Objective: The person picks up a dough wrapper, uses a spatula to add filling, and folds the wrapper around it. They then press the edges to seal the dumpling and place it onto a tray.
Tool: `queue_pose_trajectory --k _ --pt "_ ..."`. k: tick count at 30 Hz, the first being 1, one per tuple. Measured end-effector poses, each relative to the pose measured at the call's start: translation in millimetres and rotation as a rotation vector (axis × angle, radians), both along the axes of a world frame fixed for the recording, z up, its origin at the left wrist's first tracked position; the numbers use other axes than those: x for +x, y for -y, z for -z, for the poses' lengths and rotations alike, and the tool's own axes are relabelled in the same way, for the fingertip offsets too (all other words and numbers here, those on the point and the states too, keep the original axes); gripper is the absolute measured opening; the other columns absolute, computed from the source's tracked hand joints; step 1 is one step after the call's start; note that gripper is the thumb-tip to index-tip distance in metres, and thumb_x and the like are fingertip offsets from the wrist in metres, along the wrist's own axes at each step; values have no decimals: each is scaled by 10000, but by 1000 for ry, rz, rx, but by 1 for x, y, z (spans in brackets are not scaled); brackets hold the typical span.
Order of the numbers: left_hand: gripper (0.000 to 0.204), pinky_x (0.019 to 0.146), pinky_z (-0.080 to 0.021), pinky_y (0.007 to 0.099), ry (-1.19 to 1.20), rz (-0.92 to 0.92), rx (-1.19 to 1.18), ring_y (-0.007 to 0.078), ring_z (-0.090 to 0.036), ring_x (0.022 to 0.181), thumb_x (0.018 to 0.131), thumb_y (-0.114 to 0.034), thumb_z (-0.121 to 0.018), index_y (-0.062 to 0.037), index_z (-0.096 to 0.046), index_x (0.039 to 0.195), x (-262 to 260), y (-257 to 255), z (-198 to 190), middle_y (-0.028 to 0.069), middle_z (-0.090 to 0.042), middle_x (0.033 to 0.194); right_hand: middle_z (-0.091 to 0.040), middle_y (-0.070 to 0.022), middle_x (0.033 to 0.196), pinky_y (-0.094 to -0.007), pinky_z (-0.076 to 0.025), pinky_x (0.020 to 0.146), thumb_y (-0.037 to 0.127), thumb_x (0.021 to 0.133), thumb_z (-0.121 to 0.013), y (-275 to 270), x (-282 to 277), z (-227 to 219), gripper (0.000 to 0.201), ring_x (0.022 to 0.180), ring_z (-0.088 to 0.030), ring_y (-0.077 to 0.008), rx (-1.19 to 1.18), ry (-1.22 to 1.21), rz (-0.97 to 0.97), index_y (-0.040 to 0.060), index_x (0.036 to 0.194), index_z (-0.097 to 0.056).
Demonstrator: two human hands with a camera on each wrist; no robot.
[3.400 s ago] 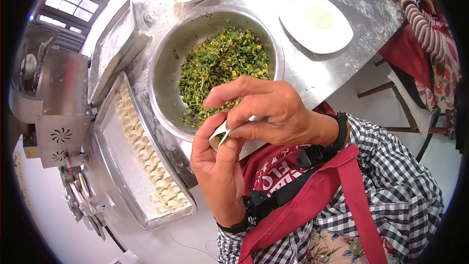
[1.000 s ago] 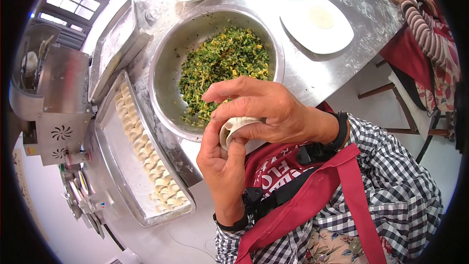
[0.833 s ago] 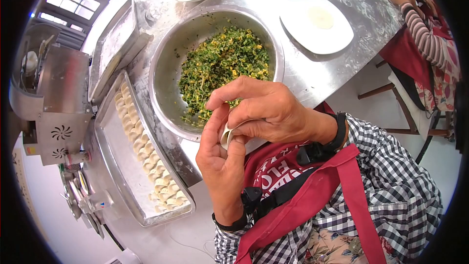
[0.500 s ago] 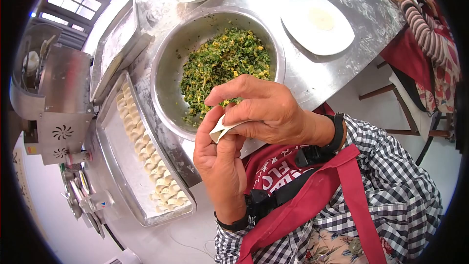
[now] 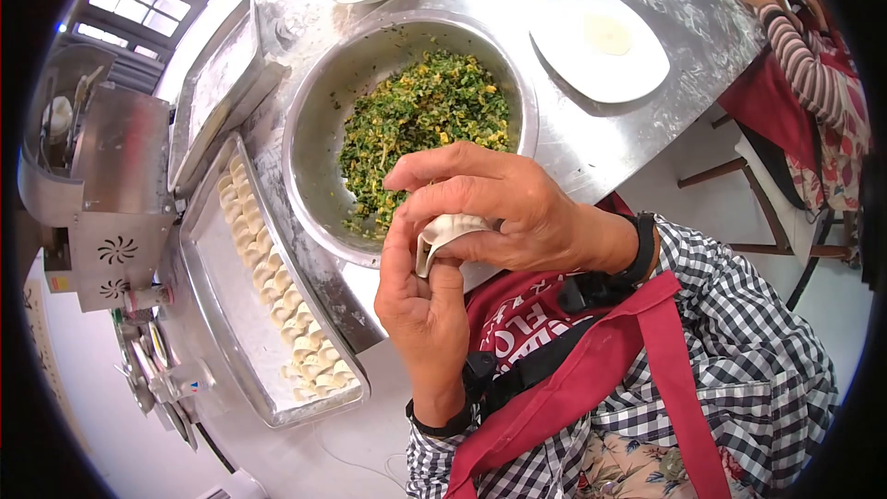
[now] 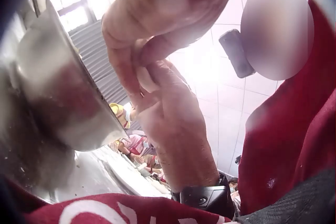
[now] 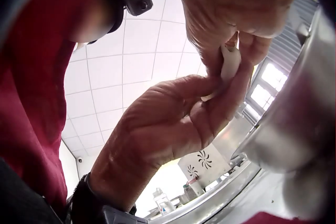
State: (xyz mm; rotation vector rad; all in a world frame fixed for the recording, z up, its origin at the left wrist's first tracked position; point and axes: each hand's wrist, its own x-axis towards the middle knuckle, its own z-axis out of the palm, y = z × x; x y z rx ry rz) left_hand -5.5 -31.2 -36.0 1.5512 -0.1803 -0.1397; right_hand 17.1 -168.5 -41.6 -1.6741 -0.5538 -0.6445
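Steel mixing bowl [image 5: 309, 143] holds chopped green-and-yellow filling [image 5: 420, 125], heaped toward its right side. Long tray [image 5: 208, 314] at left carries a row of finished dumplings [image 5: 268, 286]. White plate [image 5: 637, 69] bears 1 dough wrapper [image 5: 607, 33]. Both hands meet above the bowl's near rim: left hand [image 5: 423, 314] and right hand [image 5: 504, 212] pinch 1 folded dumpling [image 5: 445, 231] between fingertips. Bare tabletop [image 5: 573, 143] lies between bowl and plate.

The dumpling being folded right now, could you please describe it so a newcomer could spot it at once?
Start at the big steel bowl of green filling on the metal table. Just in front of it, both hands meet; pinched between the left hand and right hand is the dumpling. Unlike the tray's rowed dumplings, it is held in the air.
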Motion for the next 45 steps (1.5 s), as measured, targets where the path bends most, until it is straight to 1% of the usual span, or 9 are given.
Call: queue_pose_trajectory --k 8,14,20,22,29,35,41,43,45 --pt "414 837 -491 283 -42 -7 -68 174 -573 991 858 10 -506 66 -398 1254 3 3 -6 144 -545 1138 -581 -107 1048 -324 -471 747 5 667 -670 7 0 3 157 880 -578 -239 45 -62 -111 44 807 -611" --pt "398 860 -499 325 -193 12 -465 206 -583 993 871 -4 -489 62 -398 1252 3 -2 -1 158 -533 1153 -594 -99 1010 -334 -464 739 32 683 -671 0 1 -3 113 882 -581 -260 1 9 6 40 764 -592" --pt "405 888 -472 309 -164 -16 -324 201 -555 1040 889 -15 -468 60 -378 1277 -1 10 -4 154 -514 1188 -603 -93 979 -347 -451 749 48 677 -667 6 5 6 104 902 -577 -259 -109 102 -1 49 741 -585" --pt "419 882 -454 275 4 32 -20 177 -543 1038 890 -6 -458 61 -360 1292 -1 12 -1 143 -514 1186 -599 -92 991 -351 -447 759 43 668 -668 10 5 5 114 913 -573 -260 -124 99 -16 53 748 -587" --pt "473 912 -399 274 -13 66 36 210 -512 1106 827 73 -416 57 -365 1297 3 3 0 172 -488 1252 -561 -116 1101 -365 -433 819 21 641 -672 9 1 0 175 971 -552 -276 -73 -63 -95 73 790 -597" --pt "461 832 -468 269 34 94 99 167 -548 1008 845 58 -428 67 -345 1298 6 1 -3 139 -508 1184 -540 -148 1151 -361 -438 848 -25 636 -696 13 1 0 271 1042 -529 -271 -127 -19 -142 42 885 -611" --pt "454 874 -479 358 -184 159 -239 242 -548 1052 853 -10 -455 65 -354 1289 5 -4 -5 195 -489 1206 -555 -149 1108 -318 -481 767 23 719 -651 6 -3 3 90 940 -582 -241 146 -227 -183 21 787 -592" --pt "417 898 -471 392 -408 189 -623 246 -549 1048 866 10 -425 57 -370 1277 7 0 -11 195 -503 1183 -557 -152 1104 -304 -488 756 23 732 -646 13 -2 1 92 935 -586 -226 121 -183 -146 14 815 -607" --pt "407 901 -469 410 -422 208 -643 258 -547 1056 874 -11 -433 54 -377 1272 8 -3 -10 195 -501 1186 -559 -155 1099 -290 -494 745 23 746 -642 14 -1 -1 100 931 -591 -210 90 -135 -109 8 842 -623"
